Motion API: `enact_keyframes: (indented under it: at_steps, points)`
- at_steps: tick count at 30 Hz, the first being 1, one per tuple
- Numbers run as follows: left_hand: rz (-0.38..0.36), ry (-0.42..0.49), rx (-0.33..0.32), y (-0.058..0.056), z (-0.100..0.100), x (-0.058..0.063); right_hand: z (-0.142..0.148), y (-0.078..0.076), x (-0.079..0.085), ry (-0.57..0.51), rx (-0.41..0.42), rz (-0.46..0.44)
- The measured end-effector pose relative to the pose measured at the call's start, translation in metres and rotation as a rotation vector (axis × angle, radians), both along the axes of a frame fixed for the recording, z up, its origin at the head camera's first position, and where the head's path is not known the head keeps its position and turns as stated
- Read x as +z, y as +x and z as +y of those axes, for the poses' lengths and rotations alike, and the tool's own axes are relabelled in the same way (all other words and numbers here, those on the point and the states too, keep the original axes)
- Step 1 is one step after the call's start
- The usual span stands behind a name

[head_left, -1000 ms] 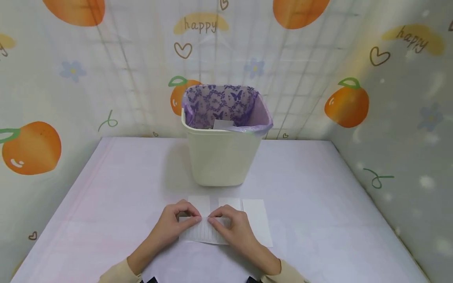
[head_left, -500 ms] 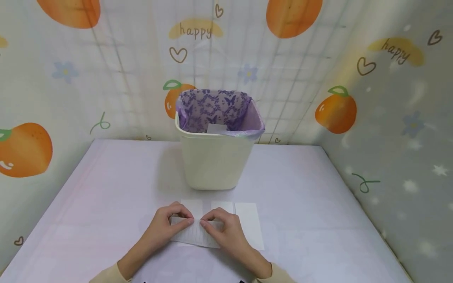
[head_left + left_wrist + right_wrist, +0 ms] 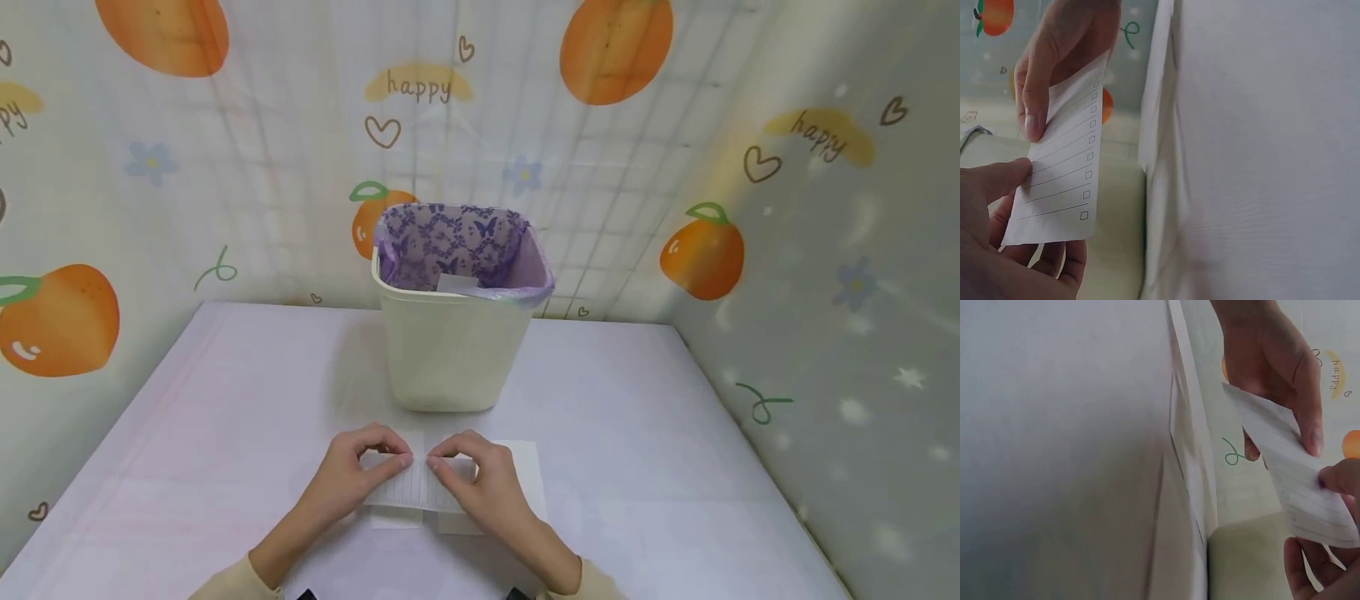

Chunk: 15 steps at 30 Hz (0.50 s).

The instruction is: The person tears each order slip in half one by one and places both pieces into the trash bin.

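In the head view my left hand (image 3: 348, 475) and right hand (image 3: 487, 479) pinch a lined paper slip (image 3: 416, 490) by its upper edge. Thumbs and forefingers sit close together near the middle of that edge. A column of small checkboxes runs along the opposite edge of the slip (image 3: 1063, 181) in the left wrist view. It looks whole, tilted, and held above the table. Under and behind it lie white paper pieces, including one (image 3: 397, 519) below the left part, another (image 3: 459, 524) by the right hand, and a larger one (image 3: 528, 467) to the right.
Behind the papers stands a cream waste bin (image 3: 450, 358) with a purple patterned liner (image 3: 487, 242). A pale piece of paper (image 3: 456, 283) shows inside by the front rim. White cloth covers the table (image 3: 637, 442), and a printed curtain (image 3: 285, 183) hangs around it.
The held slip has risen a little, uncovering the lower ends of the paper pieces beneath. Both hands keep their pinch. The head view has shifted slightly.
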<state>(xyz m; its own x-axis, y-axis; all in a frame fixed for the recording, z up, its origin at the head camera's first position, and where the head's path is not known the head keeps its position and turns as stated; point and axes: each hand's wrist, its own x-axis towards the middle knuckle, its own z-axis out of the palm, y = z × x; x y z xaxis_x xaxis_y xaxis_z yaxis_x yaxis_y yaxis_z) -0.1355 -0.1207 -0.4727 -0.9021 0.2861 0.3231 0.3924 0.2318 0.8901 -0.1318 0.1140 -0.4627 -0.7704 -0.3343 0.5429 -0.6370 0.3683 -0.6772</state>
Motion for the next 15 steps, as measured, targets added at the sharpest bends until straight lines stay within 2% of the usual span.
enact_keyframes:
  at_steps: [5,10,15]
  points:
    - [0.019,-0.027,0.013,-0.005,0.003,0.013,0.005,-0.004,0.014,0.03,0.016,0.024]
    - [0.019,-0.042,0.045,-0.009,0.007,0.036,0.009,-0.011,0.035,0.052,0.024,0.091]
    - [0.028,-0.034,0.045,-0.015,0.013,0.06,0.014,-0.019,0.057,0.051,0.029,0.151]
